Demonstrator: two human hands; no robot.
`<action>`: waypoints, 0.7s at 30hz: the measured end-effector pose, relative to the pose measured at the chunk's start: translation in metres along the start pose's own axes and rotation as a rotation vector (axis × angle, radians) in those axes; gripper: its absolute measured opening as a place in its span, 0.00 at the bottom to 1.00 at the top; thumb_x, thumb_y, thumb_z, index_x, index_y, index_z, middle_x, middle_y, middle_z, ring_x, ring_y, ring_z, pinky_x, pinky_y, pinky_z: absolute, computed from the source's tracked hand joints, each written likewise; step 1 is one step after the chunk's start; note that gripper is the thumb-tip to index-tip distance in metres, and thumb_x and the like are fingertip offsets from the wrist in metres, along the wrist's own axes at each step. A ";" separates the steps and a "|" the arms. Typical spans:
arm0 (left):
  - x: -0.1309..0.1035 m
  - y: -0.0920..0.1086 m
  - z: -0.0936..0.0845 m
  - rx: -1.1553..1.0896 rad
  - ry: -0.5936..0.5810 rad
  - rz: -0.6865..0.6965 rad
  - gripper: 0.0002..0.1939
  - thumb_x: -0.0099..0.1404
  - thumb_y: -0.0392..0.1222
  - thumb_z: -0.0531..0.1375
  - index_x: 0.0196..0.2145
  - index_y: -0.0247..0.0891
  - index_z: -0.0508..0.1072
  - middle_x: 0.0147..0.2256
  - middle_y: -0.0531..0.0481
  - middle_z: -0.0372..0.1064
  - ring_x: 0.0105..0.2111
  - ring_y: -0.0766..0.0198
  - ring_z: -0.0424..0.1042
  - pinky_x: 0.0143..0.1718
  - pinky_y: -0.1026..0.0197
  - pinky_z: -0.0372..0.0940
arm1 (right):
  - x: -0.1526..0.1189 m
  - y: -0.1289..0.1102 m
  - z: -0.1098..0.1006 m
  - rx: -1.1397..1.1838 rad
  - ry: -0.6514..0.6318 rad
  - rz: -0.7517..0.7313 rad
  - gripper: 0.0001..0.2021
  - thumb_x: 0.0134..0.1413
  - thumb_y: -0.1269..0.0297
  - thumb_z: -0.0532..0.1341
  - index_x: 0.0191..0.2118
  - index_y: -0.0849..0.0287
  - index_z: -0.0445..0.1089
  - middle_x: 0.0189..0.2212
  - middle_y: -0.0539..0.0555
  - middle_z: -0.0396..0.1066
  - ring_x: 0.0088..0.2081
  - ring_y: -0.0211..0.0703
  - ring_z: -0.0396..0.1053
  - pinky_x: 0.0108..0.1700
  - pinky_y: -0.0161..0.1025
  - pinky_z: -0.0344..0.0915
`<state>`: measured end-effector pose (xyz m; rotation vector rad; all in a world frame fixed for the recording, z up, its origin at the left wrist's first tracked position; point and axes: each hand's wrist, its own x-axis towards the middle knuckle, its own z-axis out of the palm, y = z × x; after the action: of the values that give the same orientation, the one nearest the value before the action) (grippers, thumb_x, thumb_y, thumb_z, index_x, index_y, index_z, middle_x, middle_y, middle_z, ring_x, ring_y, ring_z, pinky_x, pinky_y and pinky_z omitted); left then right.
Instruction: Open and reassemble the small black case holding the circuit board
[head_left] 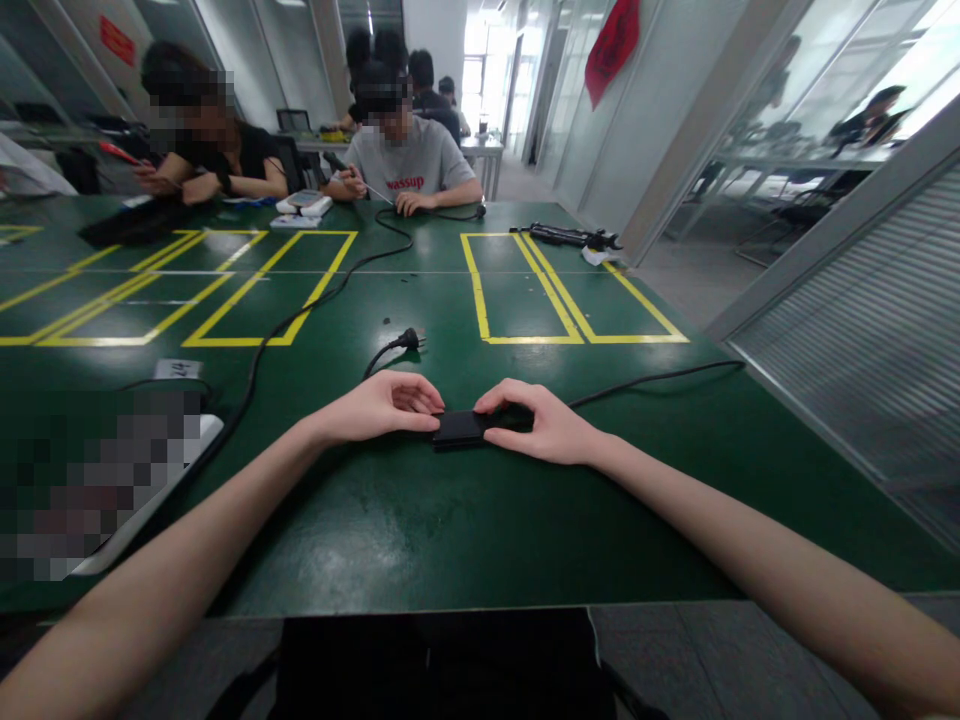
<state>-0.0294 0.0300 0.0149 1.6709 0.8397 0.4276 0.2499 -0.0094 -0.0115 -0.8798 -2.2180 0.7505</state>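
Note:
A flat black box, like a power adapter (460,428), rests on the green table (360,530) in front of me. My left hand (394,405) pinches its left end between thumb and fingers. At the opposite end, my right hand (532,420) grips the box with thumb and forefinger. A black cable (645,380) runs from beside my right hand toward the table's right edge. Just beyond my left hand lies a black plug (409,340), whose short cord passes behind that hand.
A long black cable (259,350) curves along the left. A blurred-out pale-edged device (202,440) lies near left. Yellow tape (532,340) marks the table; a black tool-like object (570,236) lies at far right. Two people sit across the table.

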 end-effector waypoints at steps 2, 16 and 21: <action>0.000 0.001 0.002 0.046 -0.006 0.023 0.17 0.55 0.46 0.73 0.39 0.35 0.78 0.39 0.47 0.80 0.36 0.62 0.77 0.44 0.57 0.72 | 0.000 0.000 0.001 -0.012 0.013 -0.010 0.11 0.58 0.60 0.69 0.44 0.57 0.76 0.42 0.57 0.78 0.44 0.48 0.76 0.49 0.46 0.72; -0.001 0.009 0.019 0.547 0.015 0.053 0.24 0.57 0.63 0.69 0.32 0.37 0.75 0.27 0.54 0.67 0.26 0.64 0.63 0.27 0.64 0.53 | -0.003 -0.007 0.005 -0.062 0.007 -0.067 0.14 0.58 0.61 0.70 0.48 0.58 0.75 0.45 0.58 0.77 0.45 0.48 0.75 0.46 0.45 0.73; -0.001 0.009 0.028 0.865 0.012 0.112 0.28 0.63 0.65 0.64 0.23 0.39 0.64 0.22 0.55 0.61 0.22 0.65 0.60 0.26 0.61 0.45 | -0.005 -0.009 0.009 -0.191 0.058 -0.228 0.13 0.60 0.64 0.68 0.50 0.56 0.73 0.47 0.60 0.75 0.48 0.50 0.75 0.49 0.47 0.73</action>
<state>-0.0091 0.0092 0.0158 2.5175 1.0171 0.1405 0.2428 -0.0213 -0.0127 -0.7108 -2.3155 0.4076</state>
